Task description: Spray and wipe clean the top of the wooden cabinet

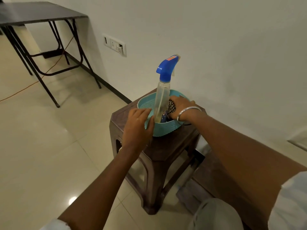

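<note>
A clear spray bottle with a blue trigger head stands upright inside a teal plastic basket. The basket sits on a brown plastic stool. My left hand grips the basket's near left rim, thumb inside it, just left of the bottle. My right hand, with a metal bangle on the wrist, reaches into the basket and closes on a checkered cloth right of the bottle. A wooden surface lies low at the right, mostly hidden under my right arm.
A dark folding table stands at the far left with an orange cable running across the tiled floor under it. A switch and socket plate is on the white wall behind the stool.
</note>
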